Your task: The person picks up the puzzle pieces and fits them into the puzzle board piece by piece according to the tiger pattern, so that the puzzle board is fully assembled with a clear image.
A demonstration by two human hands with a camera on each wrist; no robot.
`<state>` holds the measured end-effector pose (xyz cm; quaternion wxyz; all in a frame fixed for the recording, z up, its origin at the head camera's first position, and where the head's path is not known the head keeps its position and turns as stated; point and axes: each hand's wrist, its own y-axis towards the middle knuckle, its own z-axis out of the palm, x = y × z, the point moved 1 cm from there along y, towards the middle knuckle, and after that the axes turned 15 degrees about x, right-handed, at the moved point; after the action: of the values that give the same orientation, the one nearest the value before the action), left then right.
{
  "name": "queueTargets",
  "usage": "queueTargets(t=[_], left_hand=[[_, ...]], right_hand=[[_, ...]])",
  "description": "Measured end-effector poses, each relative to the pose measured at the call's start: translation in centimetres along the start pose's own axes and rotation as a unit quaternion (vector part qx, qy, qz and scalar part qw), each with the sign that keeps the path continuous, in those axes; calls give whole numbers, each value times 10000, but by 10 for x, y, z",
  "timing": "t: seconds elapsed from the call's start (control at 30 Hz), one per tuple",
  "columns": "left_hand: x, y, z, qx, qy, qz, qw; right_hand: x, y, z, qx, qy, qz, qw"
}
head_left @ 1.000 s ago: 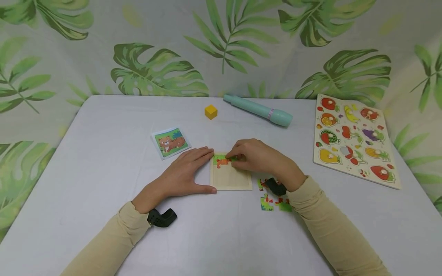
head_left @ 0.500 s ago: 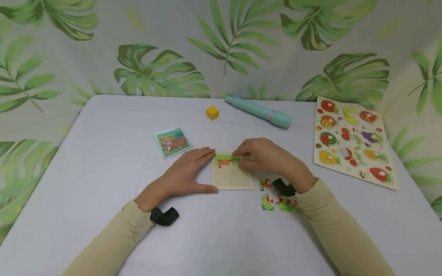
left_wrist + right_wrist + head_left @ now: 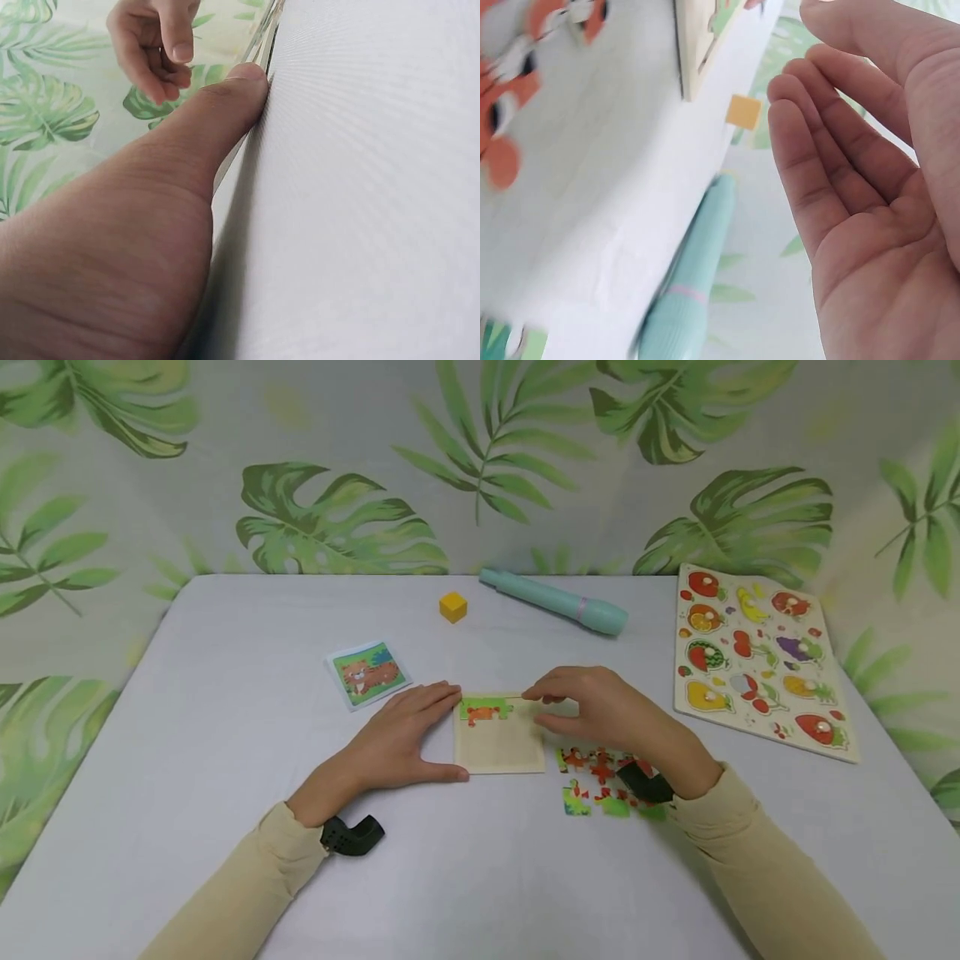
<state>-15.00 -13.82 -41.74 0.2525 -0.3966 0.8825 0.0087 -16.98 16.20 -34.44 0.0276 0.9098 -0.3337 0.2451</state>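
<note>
Puzzle pieces [image 3: 487,708] lie in a tray's [image 3: 498,752] far-left corner, left hand [image 3: 405,737] spread wide against its left side, right hand [image 3: 600,706] empty, loosely curved nearby.

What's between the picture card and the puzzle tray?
Fingers of the left hand lie between the picture card and puzzle tray, in the head view.

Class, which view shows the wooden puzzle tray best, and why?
The head view, showing nearly the whole puzzle tray from above. The right wrist view shows only a corner part; the left wrist view, just a thin edge.
</note>
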Motion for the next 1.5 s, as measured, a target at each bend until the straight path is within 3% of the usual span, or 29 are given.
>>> queueTargets(t=[0.23,0.5,0.97,1.27,1.5], left_hand=[[1,-9,-1,36,57,-52,10000],[1,-6,-1,-36,18,39,10000],[3,-3,-2,-147,-154,80,9997],[1,-2,-3,-238,-89,193,9995],[2,-2,-3,-235,-112,246,9994]], right_hand=[[-2,-20,3,-20,-39,195,9998],[-12,-39,-6,-349,-195,-94,9992],[-49,-52,-17,-87,34,-409,9991],[-64,-62,-21,242,446,143,9986],[-73,-68,-23,468,707,273,9960]])
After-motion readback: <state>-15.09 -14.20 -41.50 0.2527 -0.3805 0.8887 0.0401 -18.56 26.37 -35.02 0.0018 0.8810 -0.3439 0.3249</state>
